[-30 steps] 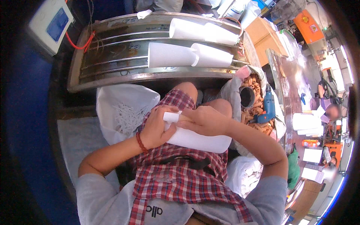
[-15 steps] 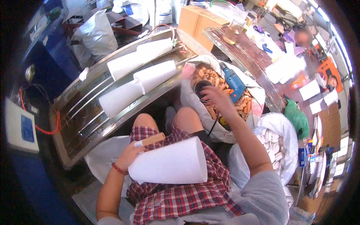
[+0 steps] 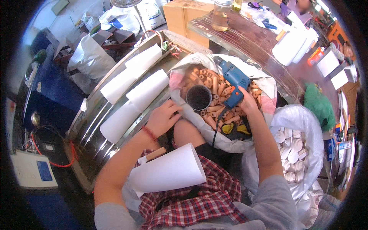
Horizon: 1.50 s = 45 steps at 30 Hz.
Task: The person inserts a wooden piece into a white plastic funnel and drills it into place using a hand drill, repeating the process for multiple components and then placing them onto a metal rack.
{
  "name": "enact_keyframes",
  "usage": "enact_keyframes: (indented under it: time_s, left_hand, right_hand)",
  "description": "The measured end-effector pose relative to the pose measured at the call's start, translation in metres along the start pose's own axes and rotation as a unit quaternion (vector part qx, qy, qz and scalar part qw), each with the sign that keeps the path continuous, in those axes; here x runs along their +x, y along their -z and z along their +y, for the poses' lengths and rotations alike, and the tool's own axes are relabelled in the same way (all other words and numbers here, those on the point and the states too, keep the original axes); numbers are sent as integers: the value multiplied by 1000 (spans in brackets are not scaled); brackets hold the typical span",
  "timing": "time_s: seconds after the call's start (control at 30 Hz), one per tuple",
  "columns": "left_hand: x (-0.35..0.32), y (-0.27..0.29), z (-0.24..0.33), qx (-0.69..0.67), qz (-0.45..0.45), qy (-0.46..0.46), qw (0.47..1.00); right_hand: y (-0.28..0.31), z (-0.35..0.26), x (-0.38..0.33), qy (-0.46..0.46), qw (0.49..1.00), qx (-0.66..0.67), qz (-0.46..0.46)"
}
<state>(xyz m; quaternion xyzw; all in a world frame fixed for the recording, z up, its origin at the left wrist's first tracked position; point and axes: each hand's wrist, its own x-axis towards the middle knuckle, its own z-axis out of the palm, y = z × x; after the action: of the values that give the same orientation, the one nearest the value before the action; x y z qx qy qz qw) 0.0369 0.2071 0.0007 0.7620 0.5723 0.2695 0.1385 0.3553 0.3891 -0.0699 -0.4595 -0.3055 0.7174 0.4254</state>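
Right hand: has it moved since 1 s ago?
Yes. The right hand left the white paper cone on the lap and reached forward to the sack of cardboard tubes, where it now grips the blue drill.

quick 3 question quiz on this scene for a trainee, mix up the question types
1. True or false: the right hand grips the blue drill.
2. What lies across the lap? A) white paper cone B) glass jar C) green cloth
3. Fill in: the left hand rests at the edge of the sack of ____ tubes.

Key: 1 true; 2 A; 3 orange-tan cardboard.
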Motion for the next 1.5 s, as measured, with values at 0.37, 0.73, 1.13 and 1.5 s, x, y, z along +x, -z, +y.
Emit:
enact_keyframes:
  time_s: [0.37,0.73,1.13,1.5]
  left_hand:
    - [93,-91,-21,145,-133,-29,980]
    - [48,-36,-30,-58,7,21,998]
    - [-196,38,-77,-496,156,391,759]
    - [-234,16,-83,-533,222,381,722]
  right_hand:
    - [-20,-5,6,-16,982,187,-2]
    - [0,-29,-68,26,998,38,-43]
    - [-58,62,-202,-166,968,-106,-156]
    - [-42,100,-176,-248,946,-100,-183]
